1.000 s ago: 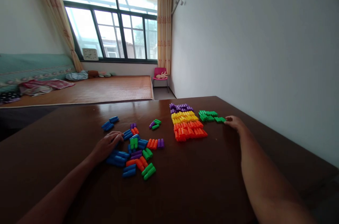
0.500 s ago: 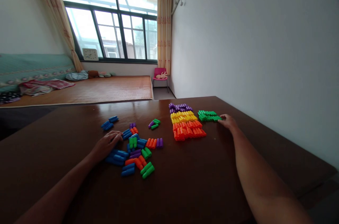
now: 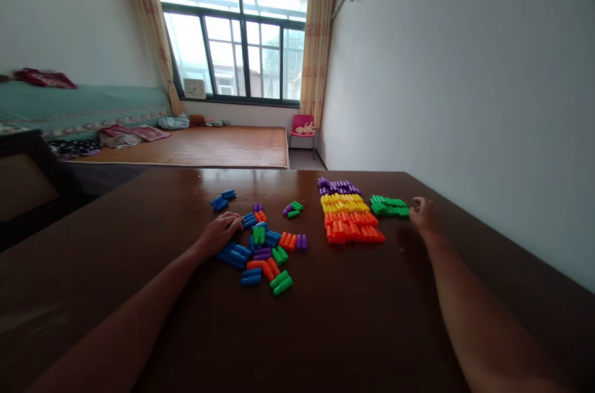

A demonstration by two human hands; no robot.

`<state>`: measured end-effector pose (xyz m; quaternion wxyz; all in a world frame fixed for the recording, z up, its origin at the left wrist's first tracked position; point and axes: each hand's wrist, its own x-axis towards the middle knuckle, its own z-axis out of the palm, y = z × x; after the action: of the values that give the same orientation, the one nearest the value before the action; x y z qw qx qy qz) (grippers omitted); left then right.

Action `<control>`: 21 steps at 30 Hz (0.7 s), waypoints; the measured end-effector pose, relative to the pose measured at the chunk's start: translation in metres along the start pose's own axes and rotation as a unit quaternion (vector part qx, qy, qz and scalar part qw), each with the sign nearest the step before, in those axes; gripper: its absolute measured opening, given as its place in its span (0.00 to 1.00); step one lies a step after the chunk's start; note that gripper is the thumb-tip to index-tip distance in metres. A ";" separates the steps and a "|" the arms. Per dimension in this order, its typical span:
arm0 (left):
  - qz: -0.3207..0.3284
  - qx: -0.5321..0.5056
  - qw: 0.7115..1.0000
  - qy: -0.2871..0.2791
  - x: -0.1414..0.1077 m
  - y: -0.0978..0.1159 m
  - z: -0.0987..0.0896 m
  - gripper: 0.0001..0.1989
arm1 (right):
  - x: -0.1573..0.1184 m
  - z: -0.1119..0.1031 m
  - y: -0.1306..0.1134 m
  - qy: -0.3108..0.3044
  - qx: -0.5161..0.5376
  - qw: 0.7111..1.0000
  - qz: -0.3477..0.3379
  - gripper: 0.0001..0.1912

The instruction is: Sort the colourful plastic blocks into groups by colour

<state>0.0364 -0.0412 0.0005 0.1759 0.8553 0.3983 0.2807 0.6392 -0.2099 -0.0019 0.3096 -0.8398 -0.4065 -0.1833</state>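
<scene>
Bullet-shaped plastic building blocks lie in a loose mixed pile on the table. My left hand (image 3: 224, 233) rests at the pile's left side, its fingers loosely bent beside a blue block (image 3: 250, 220); whether they touch it I cannot tell. More blue blocks (image 3: 235, 255) lie just below this hand. My right hand (image 3: 424, 213) is at the right end of a row of green blocks (image 3: 389, 206), fingers apart and nothing visible in them. Left of that row, blocks are grouped by colour: purple blocks (image 3: 339, 186), yellow blocks (image 3: 343, 203) and orange blocks (image 3: 353, 227).
The dark brown table (image 3: 325, 325) is glossy. Small clusters of blue blocks (image 3: 223, 199) and green and purple blocks (image 3: 293, 209) lie toward its far side. Beyond stand a bed (image 3: 232, 145) and a pink chair (image 3: 303, 123). A white wall (image 3: 465, 70) runs along the right.
The view has turned left, shifting everything rightward in the picture. My right hand has come slightly away from the green row's end, its fingers parting. My left hand stays by the pile.
</scene>
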 end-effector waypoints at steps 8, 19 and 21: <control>0.009 0.003 1.000 0.008 -0.001 0.005 0.002 0.24 | -0.071 -0.023 -0.209 -0.167 0.215 0.906 -0.323 0.11; 0.004 -0.031 0.999 0.013 -0.004 0.012 -0.001 0.22 | -0.076 0.058 -0.319 -0.282 0.031 0.906 -0.316 0.06; 0.001 -0.029 1.000 0.010 -0.003 0.012 -0.001 0.22 | -0.074 0.056 -0.320 -0.310 0.028 0.902 -0.301 0.08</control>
<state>0.0410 -0.0509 0.0059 0.1961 0.8473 0.3911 0.3009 0.3425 -0.0619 0.0337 0.1212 -0.6832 -0.7200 0.0132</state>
